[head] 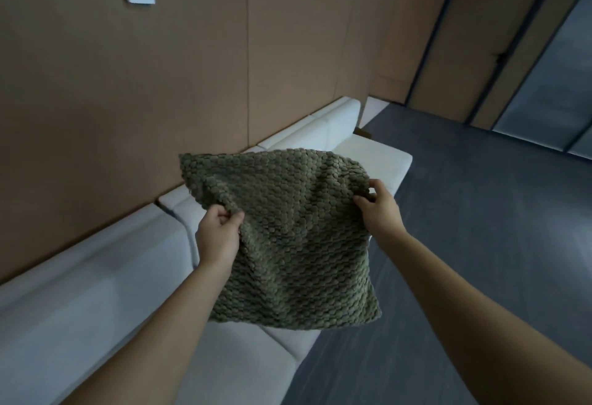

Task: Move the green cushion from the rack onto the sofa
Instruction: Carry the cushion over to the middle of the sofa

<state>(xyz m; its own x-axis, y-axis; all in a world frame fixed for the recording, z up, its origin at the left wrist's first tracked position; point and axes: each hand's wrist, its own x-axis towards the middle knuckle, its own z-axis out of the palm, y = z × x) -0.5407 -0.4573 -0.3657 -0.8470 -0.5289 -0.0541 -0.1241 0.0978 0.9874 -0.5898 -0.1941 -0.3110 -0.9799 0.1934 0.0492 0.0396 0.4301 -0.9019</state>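
I hold the green cushion (288, 235) in the air with both hands, above the seat of the white sofa (80, 308), clear of it. My left hand (217, 238) is closed on a bunch of fabric at its left edge; my right hand (379, 209) pinches the right edge near the upper corner. The cushion hangs tilted, its lower corner over the seat's front edge beside the grey floor (480, 228). The sofa backs against a brown wall (160, 68).
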